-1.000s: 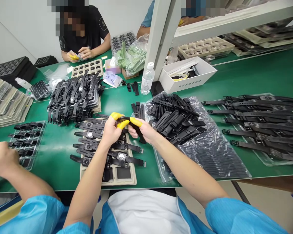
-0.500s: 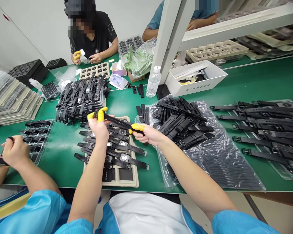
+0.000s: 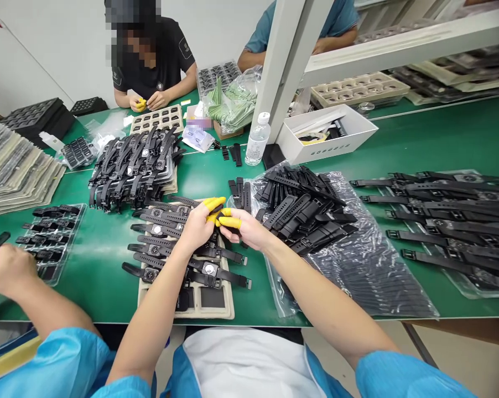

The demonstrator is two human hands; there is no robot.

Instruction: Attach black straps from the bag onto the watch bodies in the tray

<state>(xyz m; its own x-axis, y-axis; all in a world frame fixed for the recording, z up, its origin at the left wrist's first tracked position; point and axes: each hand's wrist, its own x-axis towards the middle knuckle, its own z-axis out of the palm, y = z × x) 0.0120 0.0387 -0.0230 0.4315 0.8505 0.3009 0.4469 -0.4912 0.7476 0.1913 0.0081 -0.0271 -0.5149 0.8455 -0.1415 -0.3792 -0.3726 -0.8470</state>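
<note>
My left hand [image 3: 197,224] and my right hand [image 3: 249,229] meet above a beige tray [image 3: 228,309], yellow covers on their fingertips. Both are closed, pinching a black watch strap [image 3: 219,209] that is mostly hidden by the fingers. Below them, several black smartwatches [image 3: 210,269] with straps attached lie back up across the tray. Two compartments at the tray's near end show dark square pieces [image 3: 213,297]. Right of my right hand, a pile of loose black watch straps [image 3: 301,213] rests on a clear plastic bag [image 3: 369,271].
Finished-looking watches are heaped [image 3: 133,166] at the back left, and more lie in a plastic tray [image 3: 444,215] at right. A water bottle [image 3: 258,141] stands by a white post [image 3: 280,72] and white box [image 3: 328,135]. A co-worker's hand [image 3: 11,268] is at left.
My hands have come together, the left moving right and slightly down. The strap, stretched between them before, is now mostly covered by the fingers. The co-worker's hands at left have shifted left.
</note>
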